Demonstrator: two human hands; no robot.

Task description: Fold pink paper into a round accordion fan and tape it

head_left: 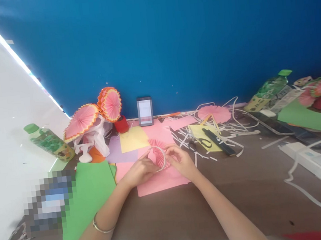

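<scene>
Deep blue wall backs a brown desk strewn with craft paper. Near the middle of the desk, just in front of a small phone propped against the wall, the left hand and the right hand meet over a pink pleated paper fan. Both hands have their fingers closed on a thin white ring of tape that circles the fan's folds; the left pinches it from one side, the right from the other. A metal bangle sits on the left wrist.

Under the fan lies a pink paper sheet, with a yellow sheet between it and the phone. To the left of the phone stand two finished pink-and-orange paper rosettes above a crumpled white plastic bag, and a red cup sits just beside the phone. Green paper lies well to the left of the hands, with a green-capped bottle beyond it near the desk's left edge.

To the right of the phone, white paper strips tangle around another pink fan. Black-handled scissors rest on a yellow scrap beside a black utility knife. Further right lie a tipped green-capped bottle and a white power strip.
</scene>
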